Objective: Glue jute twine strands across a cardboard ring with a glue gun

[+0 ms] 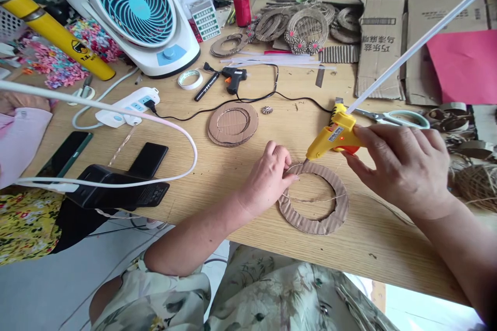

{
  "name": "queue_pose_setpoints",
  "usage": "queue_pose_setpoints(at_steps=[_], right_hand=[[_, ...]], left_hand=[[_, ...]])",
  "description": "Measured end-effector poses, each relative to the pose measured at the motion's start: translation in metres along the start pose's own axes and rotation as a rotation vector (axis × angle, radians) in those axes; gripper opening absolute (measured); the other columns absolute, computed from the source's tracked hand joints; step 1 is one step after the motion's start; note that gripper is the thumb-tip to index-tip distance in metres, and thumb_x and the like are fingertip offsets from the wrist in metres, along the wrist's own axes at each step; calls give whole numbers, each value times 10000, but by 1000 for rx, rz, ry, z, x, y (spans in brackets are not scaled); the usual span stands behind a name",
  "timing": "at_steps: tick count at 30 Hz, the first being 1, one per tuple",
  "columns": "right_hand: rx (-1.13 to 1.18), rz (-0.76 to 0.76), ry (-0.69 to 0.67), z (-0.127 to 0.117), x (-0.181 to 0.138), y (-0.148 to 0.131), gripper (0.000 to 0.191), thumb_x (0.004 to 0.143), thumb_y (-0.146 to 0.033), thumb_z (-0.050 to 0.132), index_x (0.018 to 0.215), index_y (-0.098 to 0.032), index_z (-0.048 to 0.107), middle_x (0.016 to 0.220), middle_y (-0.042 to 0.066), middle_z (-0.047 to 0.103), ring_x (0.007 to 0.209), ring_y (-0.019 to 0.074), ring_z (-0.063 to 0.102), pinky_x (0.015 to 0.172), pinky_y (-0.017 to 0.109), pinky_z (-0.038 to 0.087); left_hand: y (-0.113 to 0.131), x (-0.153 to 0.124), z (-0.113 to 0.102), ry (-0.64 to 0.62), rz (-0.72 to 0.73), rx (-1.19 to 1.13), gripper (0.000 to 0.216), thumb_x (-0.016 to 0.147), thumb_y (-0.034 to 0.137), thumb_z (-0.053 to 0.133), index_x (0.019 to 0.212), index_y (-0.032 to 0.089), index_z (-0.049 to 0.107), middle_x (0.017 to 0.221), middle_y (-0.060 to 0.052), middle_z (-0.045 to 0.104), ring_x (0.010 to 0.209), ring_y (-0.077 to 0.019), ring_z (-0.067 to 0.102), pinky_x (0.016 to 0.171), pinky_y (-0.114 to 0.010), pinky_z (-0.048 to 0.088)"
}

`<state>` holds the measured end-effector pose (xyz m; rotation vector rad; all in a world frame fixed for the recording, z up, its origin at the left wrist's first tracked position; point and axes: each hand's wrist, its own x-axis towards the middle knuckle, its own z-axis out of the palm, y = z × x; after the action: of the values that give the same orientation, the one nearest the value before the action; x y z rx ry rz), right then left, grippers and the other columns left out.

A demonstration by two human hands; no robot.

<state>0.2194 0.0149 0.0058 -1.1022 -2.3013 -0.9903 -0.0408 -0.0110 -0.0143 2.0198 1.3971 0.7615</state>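
Note:
A corrugated cardboard ring [337,212] lies flat near the table's front edge. My left hand [267,181] is closed at the ring's upper left, pinching a thin twine [320,200] against it; the twine runs across the ring's opening and on to the right. In my right hand [404,165] is a yellow hot glue gun [330,134], with my fingers around its handle by the red trigger. Its nozzle points down at the ring's top edge, close to my left fingertips. A long clear glue stick [423,44] sticks out of the gun's back.
Scissors [404,118] lie behind the glue gun. Beyond the ring are a round cardboard piece [233,123], a black glue gun [234,78] and its cord. A fan [140,15], power strip [128,106] and phones stand left, beside another person's sleeve [25,139]. A twine ball [476,186] sits right.

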Motion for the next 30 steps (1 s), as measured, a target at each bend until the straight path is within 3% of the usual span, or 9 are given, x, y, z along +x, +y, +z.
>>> queue_pose_setpoints(at_steps=[22,30], right_hand=[[30,10,9,0,0,-1,495,858,-390,696,1286,-170,581,1009,75,715,780,202,537,705,351,365],[88,26,29,-1,0,-1,554,870,-353,672,1383,-202,525,1021,71,701,802,200,552,720,344,359]], left_hand=[[-1,0,0,-11,17,-8,451,739,54,801,871,218,403,1010,-15,438,773,-135,561,755,-337,587],[-1,0,0,-17,4,5,446,742,65,803,868,217,402,1010,-12,438,759,-133,563,745,-339,582]])
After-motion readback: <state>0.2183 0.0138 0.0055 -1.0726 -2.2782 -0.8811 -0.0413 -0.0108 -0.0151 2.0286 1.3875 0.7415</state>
